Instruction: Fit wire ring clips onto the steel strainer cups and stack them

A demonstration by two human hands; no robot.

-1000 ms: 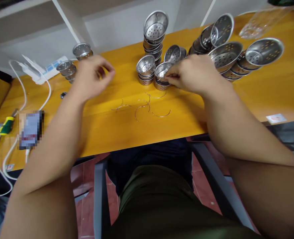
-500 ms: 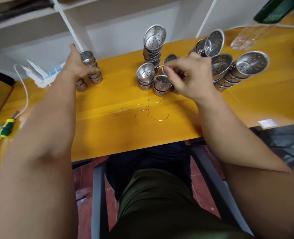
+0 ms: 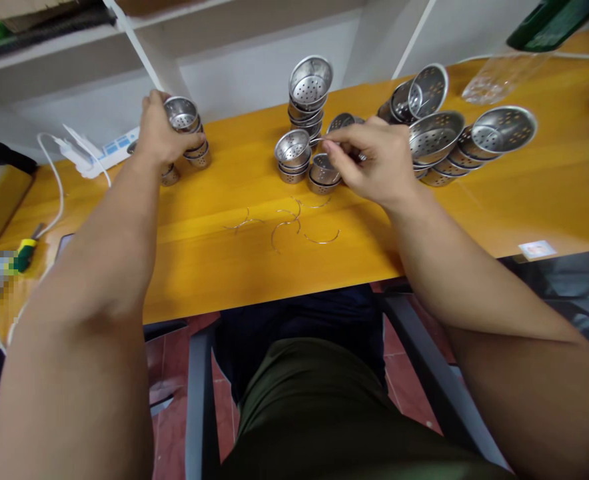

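My left hand (image 3: 162, 133) is wrapped round a stack of perforated metal cups (image 3: 182, 115) at the left, thumb in front. My right hand (image 3: 374, 157) pinches a thin metal wire (image 3: 316, 141) between thumb and forefinger. The wire's free end is beside the small cup stack (image 3: 293, 149) in the middle. Another low cup pair (image 3: 324, 171) sits just left of my right fingers. Several curved wires (image 3: 287, 223) lie loose on the orange table (image 3: 254, 273) between my arms.
A tall cup stack (image 3: 310, 83) stands at the back. Larger perforated cups (image 3: 504, 130) lean at the right, near a clear container (image 3: 499, 77). A power strip (image 3: 117, 150), cables and a green-yellow screwdriver (image 3: 24, 253) are at the left.
My left hand has closed round the left cup stack and shifted slightly right with it. My right hand has moved a little left, still pinching the wire. The view has shifted slightly.
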